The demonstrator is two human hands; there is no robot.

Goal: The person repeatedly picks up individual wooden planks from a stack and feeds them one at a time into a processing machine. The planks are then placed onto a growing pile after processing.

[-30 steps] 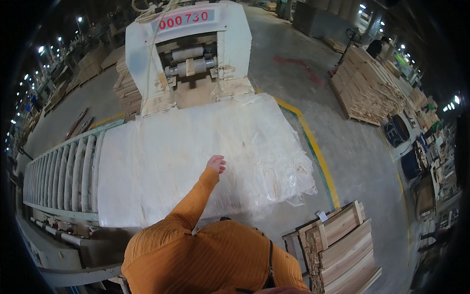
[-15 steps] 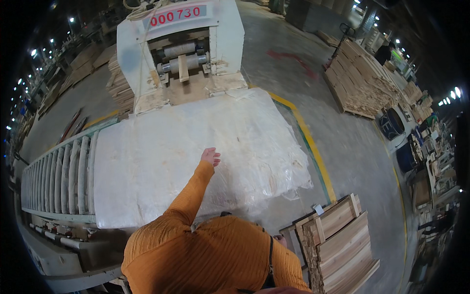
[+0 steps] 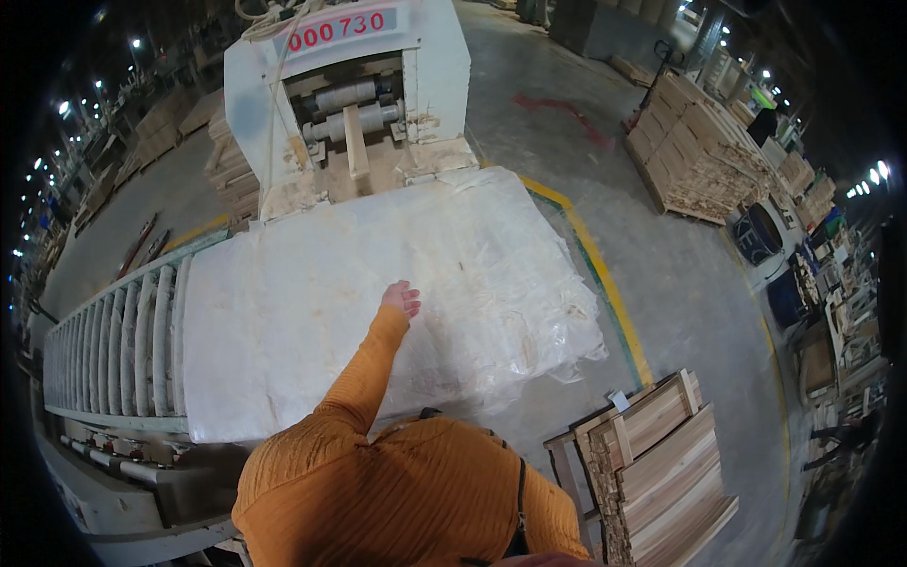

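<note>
My left hand is held over the middle of a table covered in cloudy plastic sheeting. Its fingers are a little apart, and nothing shows in them; whether it touches the sheeting I cannot tell. Beyond it, a narrow wooden strip sticks out of a white roller machine, its near end by the table's far edge. The strip lies under the metal rollers. At lower right my right arm hangs in its orange sleeve, with the hand out of sight.
A roller conveyor adjoins the table's left side. Stacked boards stand close by at my right. Further off at right are a larger wood stack and dark blue bins. A yellow floor line runs past the table.
The wooden strip has come further out of the machine toward me. My left hand has shifted very slightly left. My right hand, partly visible before, has gone out of sight.
</note>
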